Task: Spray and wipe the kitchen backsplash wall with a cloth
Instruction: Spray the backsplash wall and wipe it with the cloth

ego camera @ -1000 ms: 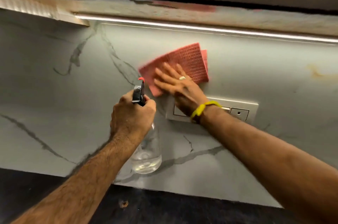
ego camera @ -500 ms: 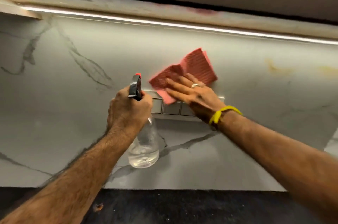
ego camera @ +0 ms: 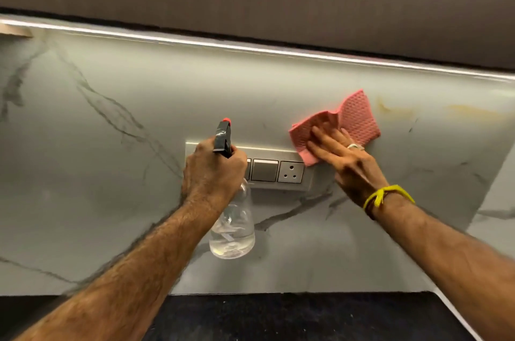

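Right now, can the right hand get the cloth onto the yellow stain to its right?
Probably yes. The right hand presses the pink cloth flat on the backsplash, and the yellow stain lies just beyond the cloth's right edge with nothing between.

Single head view, close, facing backsplash wall (ego camera: 139,145) straight on.

yellow wristband (ego camera: 388,195), finger ring (ego camera: 355,146)

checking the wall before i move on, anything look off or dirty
Yes: yellowish stains streak the backsplash just right of the cloth, under the light strip, not yet wiped. Nothing looks spilled or broken.
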